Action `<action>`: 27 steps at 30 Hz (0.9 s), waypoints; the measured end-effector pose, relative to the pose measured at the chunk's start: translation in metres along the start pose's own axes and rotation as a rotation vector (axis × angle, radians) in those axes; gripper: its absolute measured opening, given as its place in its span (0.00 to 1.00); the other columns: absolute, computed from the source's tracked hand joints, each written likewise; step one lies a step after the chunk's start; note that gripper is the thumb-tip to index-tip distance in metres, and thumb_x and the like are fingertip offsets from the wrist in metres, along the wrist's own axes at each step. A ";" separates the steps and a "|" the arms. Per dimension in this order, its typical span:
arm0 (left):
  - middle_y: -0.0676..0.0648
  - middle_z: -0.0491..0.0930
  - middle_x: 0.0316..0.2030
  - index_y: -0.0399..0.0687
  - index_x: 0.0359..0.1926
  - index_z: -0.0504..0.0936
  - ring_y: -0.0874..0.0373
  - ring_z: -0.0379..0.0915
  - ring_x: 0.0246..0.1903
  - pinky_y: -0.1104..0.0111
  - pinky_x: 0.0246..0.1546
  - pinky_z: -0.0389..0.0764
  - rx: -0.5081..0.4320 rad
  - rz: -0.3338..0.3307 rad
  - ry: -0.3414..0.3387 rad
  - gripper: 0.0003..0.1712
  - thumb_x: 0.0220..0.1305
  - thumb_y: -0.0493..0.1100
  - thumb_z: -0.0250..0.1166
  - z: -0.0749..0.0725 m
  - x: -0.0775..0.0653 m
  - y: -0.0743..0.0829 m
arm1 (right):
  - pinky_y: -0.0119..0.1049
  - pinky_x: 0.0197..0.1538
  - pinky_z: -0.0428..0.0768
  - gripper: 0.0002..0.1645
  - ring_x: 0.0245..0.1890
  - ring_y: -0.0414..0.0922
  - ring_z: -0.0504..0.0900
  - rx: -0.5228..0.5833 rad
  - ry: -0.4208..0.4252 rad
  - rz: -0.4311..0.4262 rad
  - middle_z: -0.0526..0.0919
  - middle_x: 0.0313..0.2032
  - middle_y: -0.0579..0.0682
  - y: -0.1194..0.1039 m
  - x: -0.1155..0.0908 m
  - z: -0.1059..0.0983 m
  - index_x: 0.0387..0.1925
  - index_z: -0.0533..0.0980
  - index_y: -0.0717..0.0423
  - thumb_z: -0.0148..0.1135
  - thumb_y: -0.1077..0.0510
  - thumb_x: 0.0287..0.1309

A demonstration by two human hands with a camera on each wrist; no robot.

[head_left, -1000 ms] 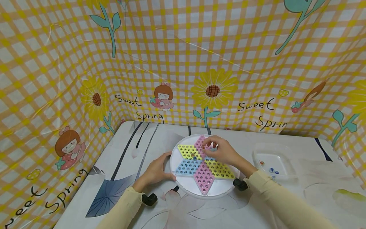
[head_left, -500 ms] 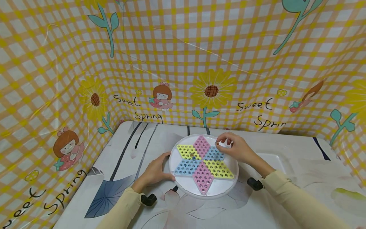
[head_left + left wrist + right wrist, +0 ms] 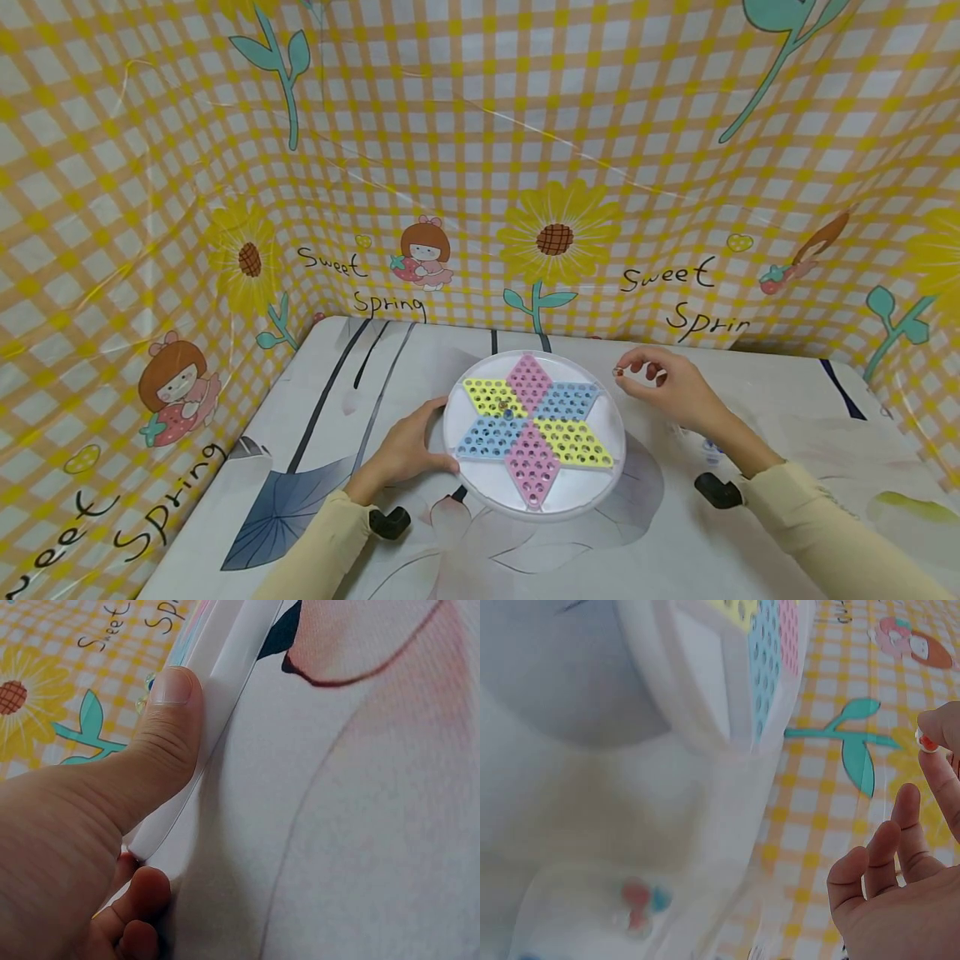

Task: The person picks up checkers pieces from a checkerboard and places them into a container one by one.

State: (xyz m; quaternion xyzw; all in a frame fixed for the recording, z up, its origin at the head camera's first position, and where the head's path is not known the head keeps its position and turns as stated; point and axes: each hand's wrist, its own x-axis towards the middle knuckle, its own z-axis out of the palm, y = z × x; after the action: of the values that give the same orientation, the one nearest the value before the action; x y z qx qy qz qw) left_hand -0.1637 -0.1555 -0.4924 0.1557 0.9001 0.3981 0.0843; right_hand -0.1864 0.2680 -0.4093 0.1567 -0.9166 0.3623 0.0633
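A round white Chinese checkers board (image 3: pixel 483 477) with a pink, yellow and blue star of holes lies on the table. An amber marble (image 3: pixel 503 405) and a blue marble (image 3: pixel 508 414) sit on it, near the yellow and blue points. My left hand (image 3: pixel 405 447) grips the board's left edge; in the left wrist view the thumb (image 3: pixel 169 712) presses the white rim (image 3: pixel 225 690). Right of the board, in the air, my right hand (image 3: pixel 675 390) pinches a clear marble with red inside (image 3: pixel 928 741) between thumb and index finger. The other fingers are loosely bent.
A clear plastic box (image 3: pixel 536 915) with several marbles (image 3: pixel 636 892) stands right of the board, partly hidden by my right forearm in the head view. Behind the table (image 3: pixel 375 575) hangs a yellow checked cloth (image 3: pixel 465 150) with sunflowers.
My right hand has moved right, from over the pink and blue points to beyond the board's edge, with the marble between its fingertips. The left hand has stayed on the rim.
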 end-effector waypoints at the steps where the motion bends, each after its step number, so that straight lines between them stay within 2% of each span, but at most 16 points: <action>1: 0.39 0.65 0.74 0.44 0.76 0.62 0.41 0.59 0.73 0.45 0.71 0.63 0.002 0.001 0.000 0.64 0.41 0.52 0.86 0.000 0.000 0.000 | 0.36 0.33 0.74 0.08 0.37 0.49 0.72 -0.001 0.004 0.004 0.80 0.42 0.52 0.002 -0.002 -0.003 0.45 0.83 0.48 0.71 0.54 0.65; 6: 0.39 0.65 0.74 0.43 0.76 0.62 0.41 0.60 0.73 0.45 0.70 0.63 0.004 -0.004 -0.001 0.64 0.42 0.51 0.86 0.000 0.000 0.001 | 0.34 0.30 0.74 0.08 0.37 0.47 0.72 -0.021 0.042 0.002 0.81 0.44 0.52 0.015 -0.013 -0.017 0.45 0.83 0.48 0.70 0.53 0.66; 9: 0.39 0.65 0.74 0.43 0.76 0.62 0.41 0.60 0.73 0.45 0.70 0.64 0.006 -0.005 0.000 0.64 0.42 0.51 0.86 0.000 -0.001 0.001 | 0.33 0.35 0.73 0.07 0.36 0.45 0.73 -0.043 0.068 0.002 0.82 0.43 0.51 0.022 -0.019 -0.024 0.44 0.83 0.48 0.70 0.54 0.66; 14: 0.39 0.65 0.74 0.44 0.77 0.62 0.41 0.60 0.73 0.45 0.70 0.63 0.008 -0.008 -0.001 0.64 0.42 0.52 0.86 0.000 -0.001 0.000 | 0.31 0.35 0.72 0.08 0.36 0.42 0.74 -0.066 0.107 0.023 0.82 0.43 0.50 0.033 -0.029 -0.035 0.44 0.83 0.48 0.70 0.53 0.65; 27: 0.39 0.65 0.74 0.44 0.77 0.62 0.41 0.60 0.73 0.45 0.70 0.64 0.009 -0.007 -0.001 0.64 0.42 0.52 0.86 0.000 -0.002 0.001 | 0.28 0.34 0.71 0.10 0.35 0.38 0.73 -0.067 0.151 0.065 0.81 0.38 0.49 0.058 -0.047 -0.048 0.46 0.83 0.50 0.70 0.53 0.66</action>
State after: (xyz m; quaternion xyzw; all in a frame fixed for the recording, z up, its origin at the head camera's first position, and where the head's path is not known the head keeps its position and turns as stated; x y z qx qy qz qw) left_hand -0.1619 -0.1552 -0.4913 0.1532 0.9023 0.3939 0.0855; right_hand -0.1613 0.3517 -0.4227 0.0970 -0.9255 0.3439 0.1255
